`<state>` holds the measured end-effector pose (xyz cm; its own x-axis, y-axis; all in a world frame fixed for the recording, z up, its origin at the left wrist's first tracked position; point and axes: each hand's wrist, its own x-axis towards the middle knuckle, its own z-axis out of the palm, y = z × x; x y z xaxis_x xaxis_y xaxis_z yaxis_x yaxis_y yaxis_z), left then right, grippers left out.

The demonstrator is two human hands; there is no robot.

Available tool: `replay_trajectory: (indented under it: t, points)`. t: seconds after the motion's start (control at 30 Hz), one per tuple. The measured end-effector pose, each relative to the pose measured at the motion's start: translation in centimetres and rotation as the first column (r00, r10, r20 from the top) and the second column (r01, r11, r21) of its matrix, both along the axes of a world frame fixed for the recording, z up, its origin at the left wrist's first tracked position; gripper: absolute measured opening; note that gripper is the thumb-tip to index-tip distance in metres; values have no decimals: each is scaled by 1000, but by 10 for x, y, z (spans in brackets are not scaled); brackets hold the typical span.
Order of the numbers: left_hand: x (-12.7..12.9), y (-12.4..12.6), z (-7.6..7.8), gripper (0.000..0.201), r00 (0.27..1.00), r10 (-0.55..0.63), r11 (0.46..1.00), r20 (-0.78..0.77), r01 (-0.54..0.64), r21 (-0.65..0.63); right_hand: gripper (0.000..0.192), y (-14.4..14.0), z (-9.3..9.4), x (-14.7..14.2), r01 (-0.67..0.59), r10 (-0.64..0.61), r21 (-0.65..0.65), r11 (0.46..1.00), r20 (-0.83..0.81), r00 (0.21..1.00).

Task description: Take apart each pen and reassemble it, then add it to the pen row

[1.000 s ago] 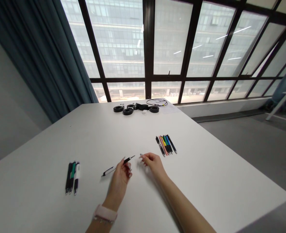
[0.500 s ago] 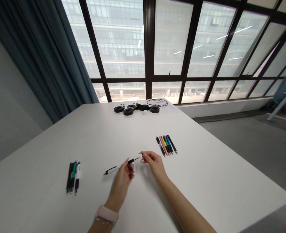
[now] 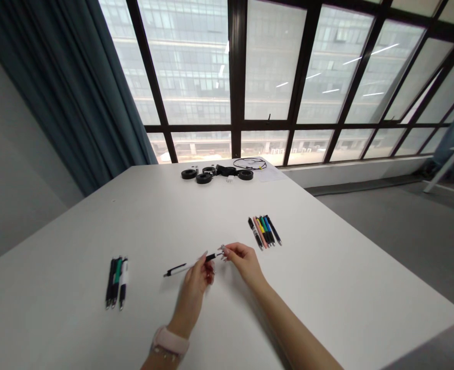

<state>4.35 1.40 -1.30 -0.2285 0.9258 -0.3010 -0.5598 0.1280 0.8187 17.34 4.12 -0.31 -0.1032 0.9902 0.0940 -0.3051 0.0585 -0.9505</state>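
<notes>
Low in the frame, just left of centre, the left hand point(image 3: 196, 282), with a pale pink watch strap point(image 3: 169, 341) on its wrist, pinches a slim black-and-white click pen point(image 3: 190, 264) between fingertips and thumb, holding it just above the white tabletop point(image 3: 327, 288) with its black end pointing right. Meeting that end from the right of centre, the right hand point(image 3: 244, 259) has its fingertips pressed together around a small silvery tip piece point(image 3: 222, 250), which sits right at the pen's nose; whether the two parts already touch is too fine to tell. My judgement is that the small part is the weak point: it is held by the fingertips alone, and if it meets the barrel at a slant it could slip free and roll away across the smooth top. At the lower left, well apart from the hands, lies a row of dark, green and white pens point(image 3: 115, 282). Just beyond the right hand sits a tight row of black, pink, yellow, green and blue pens point(image 3: 264, 231), near enough for a wrist to nudge. At the table's far edge, in mid-frame, lie black tape rolls point(image 3: 204, 176) and a coiled black cable point(image 3: 250, 163) before tall dark-framed windows point(image 3: 234, 77), with a blue-grey curtain point(image 3: 76, 92) at the upper left.
</notes>
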Motion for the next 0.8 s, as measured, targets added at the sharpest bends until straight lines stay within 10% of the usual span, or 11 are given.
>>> replay_trajectory:
  t: [0.8]
  points:
    - [-3,2,-4,40,992,-36,998,-123,42,51,39,-1,-1,-2,-62,61,-48,997,-20,998]
